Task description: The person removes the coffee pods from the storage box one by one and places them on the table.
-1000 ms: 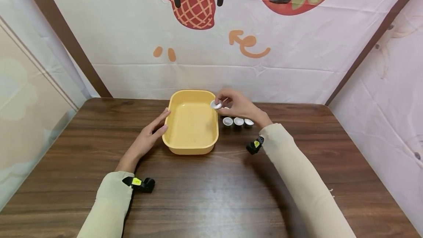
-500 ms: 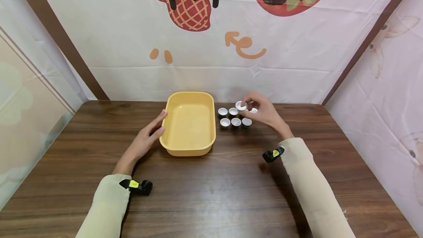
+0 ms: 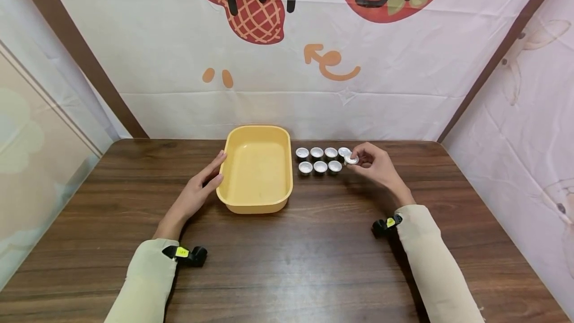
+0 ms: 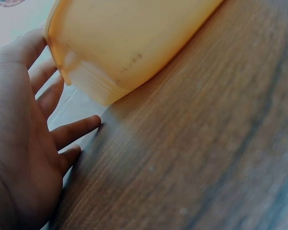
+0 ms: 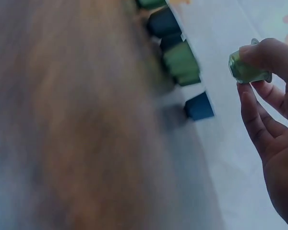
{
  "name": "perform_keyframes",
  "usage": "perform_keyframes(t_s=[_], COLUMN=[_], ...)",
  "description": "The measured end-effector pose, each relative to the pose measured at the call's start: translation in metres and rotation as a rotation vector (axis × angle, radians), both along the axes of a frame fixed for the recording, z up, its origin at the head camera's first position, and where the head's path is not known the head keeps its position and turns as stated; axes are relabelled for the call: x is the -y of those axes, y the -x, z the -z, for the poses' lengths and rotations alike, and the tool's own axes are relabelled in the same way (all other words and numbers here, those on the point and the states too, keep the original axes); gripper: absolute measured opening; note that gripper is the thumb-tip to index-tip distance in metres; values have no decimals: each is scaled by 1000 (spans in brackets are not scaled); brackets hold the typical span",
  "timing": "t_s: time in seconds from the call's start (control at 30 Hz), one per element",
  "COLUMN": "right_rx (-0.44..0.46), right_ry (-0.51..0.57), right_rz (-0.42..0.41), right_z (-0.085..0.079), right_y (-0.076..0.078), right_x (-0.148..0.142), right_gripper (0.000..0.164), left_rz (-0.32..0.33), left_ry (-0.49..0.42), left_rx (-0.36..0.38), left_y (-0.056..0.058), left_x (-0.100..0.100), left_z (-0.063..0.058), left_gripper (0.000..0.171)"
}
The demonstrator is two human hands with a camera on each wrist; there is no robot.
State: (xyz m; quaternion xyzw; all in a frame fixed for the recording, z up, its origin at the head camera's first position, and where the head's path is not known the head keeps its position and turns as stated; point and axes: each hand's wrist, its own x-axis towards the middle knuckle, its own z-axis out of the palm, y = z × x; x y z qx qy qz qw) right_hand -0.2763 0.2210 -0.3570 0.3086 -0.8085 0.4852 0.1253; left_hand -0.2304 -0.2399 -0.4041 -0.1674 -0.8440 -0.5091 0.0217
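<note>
My right hand pinches a coffee capsule between thumb and fingers at the right end of two short rows. In the right wrist view this capsule has a green body and is held off the table. Several silver-lidded capsules stand lids up beside it, their bodies green or dark blue. My left hand touches the left side of a yellow plastic bin, fingers extended along its rim. Seen from the left wrist, some fingers reach the bin's wall and others stand apart from it.
The dark wood table runs back to a white printed cloth. Cloth panels also flank both sides. The capsule rows stand just right of the bin, near the table's back edge.
My right hand has moved right with the pinched capsule, from the bin's right rim past the back row to the rows' right end. The left hand stays at the bin.
</note>
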Motion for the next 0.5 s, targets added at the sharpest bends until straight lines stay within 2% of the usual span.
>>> perform_keyframes(t_s=[0.23,0.5], right_rx=[78,100], right_ry=[-26,-76], right_rz=[79,100], right_z=[16,26], right_y=[2,6], right_x=[-8,-8], right_gripper=[22,22], left_rz=[-10,5], left_ry=[-10,-14], left_rx=[17,13], left_y=[1,1], left_x=[1,0], left_z=[2,1], left_gripper=[52,52])
